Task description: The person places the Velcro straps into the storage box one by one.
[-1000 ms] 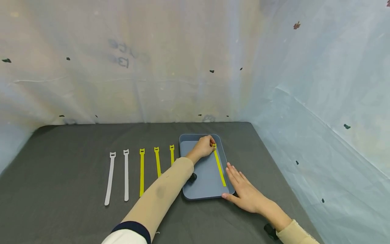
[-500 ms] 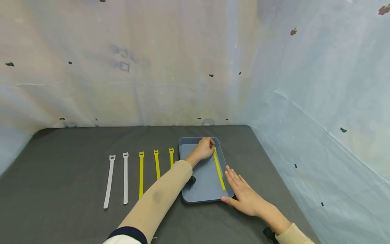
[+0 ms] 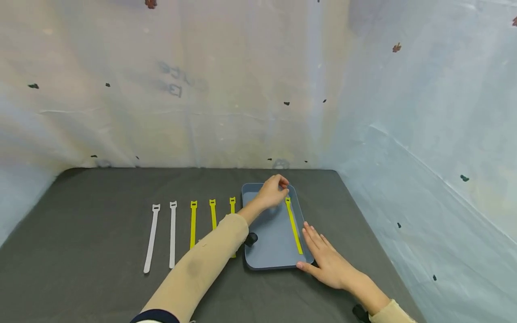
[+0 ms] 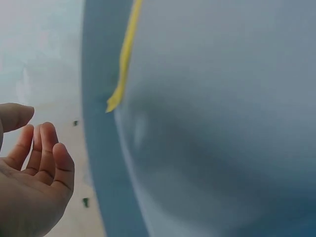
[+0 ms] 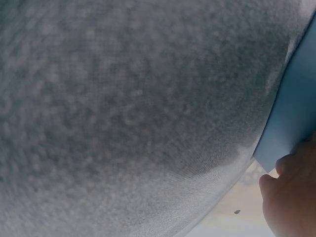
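A yellow hook-and-loop cable tie (image 3: 295,229) lies lengthwise inside the blue-grey tray (image 3: 268,246), along its right side. My left hand (image 3: 272,193) hovers over the tray's far end, just above the slotted head of that tie. In the left wrist view, the thumb and loosely bent fingers of the left hand (image 4: 39,173) have a gap between them and hold nothing; the yellow tie (image 4: 126,54) is apart from them. With fingers stretched out, my right hand (image 3: 329,262) rests against the tray's right side near its front corner. The right wrist view shows it beside the tray wall (image 5: 291,108).
Left of the tray, two white ties (image 3: 151,240) and three yellow ties (image 3: 193,224) lie in a row on the dark grey cloth-covered table (image 3: 93,251). My left forearm covers parts of some yellow ones. Plastic sheeting (image 3: 226,89) stands behind and to the right.
My left hand has let go of the yellow tie's head and lifted slightly up and away. The tie stays in the tray. My right hand keeps its place at the tray's side.
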Tool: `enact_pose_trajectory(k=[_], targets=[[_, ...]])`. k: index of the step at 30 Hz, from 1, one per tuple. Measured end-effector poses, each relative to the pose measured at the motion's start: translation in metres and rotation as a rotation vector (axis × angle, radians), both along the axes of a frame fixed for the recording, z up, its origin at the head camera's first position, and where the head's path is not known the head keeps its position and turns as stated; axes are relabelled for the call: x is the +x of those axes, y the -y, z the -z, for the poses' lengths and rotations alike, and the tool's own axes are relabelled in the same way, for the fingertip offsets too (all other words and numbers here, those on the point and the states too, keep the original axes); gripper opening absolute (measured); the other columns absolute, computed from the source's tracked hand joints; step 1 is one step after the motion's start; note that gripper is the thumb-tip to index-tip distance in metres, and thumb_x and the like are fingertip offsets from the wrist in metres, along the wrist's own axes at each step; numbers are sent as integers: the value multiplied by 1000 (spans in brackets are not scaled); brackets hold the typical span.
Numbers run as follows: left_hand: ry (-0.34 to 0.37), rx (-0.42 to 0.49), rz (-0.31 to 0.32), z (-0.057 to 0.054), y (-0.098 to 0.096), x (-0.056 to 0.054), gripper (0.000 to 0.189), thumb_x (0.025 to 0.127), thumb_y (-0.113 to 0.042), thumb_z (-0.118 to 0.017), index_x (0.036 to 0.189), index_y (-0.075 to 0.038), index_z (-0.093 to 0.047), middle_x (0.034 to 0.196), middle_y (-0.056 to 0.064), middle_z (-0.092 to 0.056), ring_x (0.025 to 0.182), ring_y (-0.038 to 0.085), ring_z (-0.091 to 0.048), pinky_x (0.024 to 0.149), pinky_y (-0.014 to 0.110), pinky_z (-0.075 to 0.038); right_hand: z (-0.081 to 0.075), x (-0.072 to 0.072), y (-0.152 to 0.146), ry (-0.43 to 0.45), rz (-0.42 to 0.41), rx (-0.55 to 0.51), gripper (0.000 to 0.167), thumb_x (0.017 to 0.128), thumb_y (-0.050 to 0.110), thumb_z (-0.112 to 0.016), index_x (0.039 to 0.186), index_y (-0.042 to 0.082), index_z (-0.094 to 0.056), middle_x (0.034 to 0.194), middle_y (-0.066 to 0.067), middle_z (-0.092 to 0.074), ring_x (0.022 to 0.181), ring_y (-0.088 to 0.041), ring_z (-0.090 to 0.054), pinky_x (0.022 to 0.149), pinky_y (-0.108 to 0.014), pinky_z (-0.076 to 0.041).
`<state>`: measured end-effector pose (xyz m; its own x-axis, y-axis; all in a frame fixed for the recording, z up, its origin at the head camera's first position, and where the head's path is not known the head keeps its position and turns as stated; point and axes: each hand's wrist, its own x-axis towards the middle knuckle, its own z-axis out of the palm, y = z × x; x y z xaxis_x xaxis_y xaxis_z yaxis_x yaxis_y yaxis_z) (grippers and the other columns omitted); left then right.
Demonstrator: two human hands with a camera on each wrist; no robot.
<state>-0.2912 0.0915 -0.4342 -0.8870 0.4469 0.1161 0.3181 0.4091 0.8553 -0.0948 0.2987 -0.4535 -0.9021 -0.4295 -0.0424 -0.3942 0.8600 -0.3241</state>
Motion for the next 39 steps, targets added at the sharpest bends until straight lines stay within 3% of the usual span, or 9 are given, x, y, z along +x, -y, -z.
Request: enact_pose_trajectory(k=[10, 15, 18, 23, 25, 30, 34, 39], targets=[[-93, 122, 62, -53, 48, 20, 24, 107, -19, -61, 130, -11, -59, 124, 6, -62, 101, 18, -61, 83, 34, -55, -2, 0, 3, -11, 1, -18, 96, 102, 62, -54, 165, 0, -16, 174, -11, -6, 160, -31, -10, 124, -62, -17], [-157, 166, 72, -72, 76, 31, 24, 107, -18, -62, 130, -12, -59, 125, 8, -63, 99, 18, -62, 82, 37, -54, -2, 0, 4, -42, -5, -15, 96, 102, 63, -54, 165, 0, -17, 174, -11, -8, 159, -32, -13, 123, -62, -19], [-176, 175, 72, -78, 92, 38, 24, 106, -18, -63, 129, -13, -59, 126, 9, -62, 97, 18, -61, 79, 38, -54, -1, 2, 4, -54, -4, -12, 95, 102, 63, -53, 165, 1, -18, 174, -11, -9, 159, -32, -14, 125, -57, -17], [-200, 147, 88, -83, 119, 47, 24, 105, -17, -63, 128, -12, -59, 123, 9, -63, 97, 18, -62, 76, 37, -53, -1, 9, 2, -57, -3, -22, 96, 102, 62, -55, 164, 0, -19, 174, -12, -10, 159, -34, -15, 129, -35, -2], [-222, 128, 89, -84, 130, 49, 24, 105, -16, -64, 128, -11, -60, 123, 9, -64, 98, 18, -62, 76, 37, -52, -2, 8, 2, -65, -5, -24, 95, 102, 61, -56, 164, -1, -19, 174, -12, -10, 159, -34, -16, 129, -36, -2], [-290, 61, 67, -83, 160, 52, 25, 104, -13, -65, 128, -11, -60, 122, 6, -63, 103, 18, -61, 82, 40, -49, -2, 3, 2, -88, -14, -17, 94, 102, 60, -57, 165, 1, -19, 174, -11, -10, 159, -32, -16, 127, -51, -15], [-315, 11, 64, -72, 180, 55, 25, 104, -11, -66, 127, -10, -60, 120, 6, -62, 104, 19, -60, 87, 47, -50, 0, 4, 1, -97, -12, -1, 96, 101, 62, -57, 165, 1, -19, 174, -11, -11, 159, -32, -16, 127, -50, -15], [-332, -23, 47, -56, 202, 57, 24, 103, -10, -66, 126, -11, -59, 118, 4, -63, 105, 18, -60, 90, 47, -50, 1, 8, 0, -115, -10, -18, 96, 101, 61, -58, 165, 1, -20, 174, -12, -12, 158, -35, -19, 128, -30, 0]])
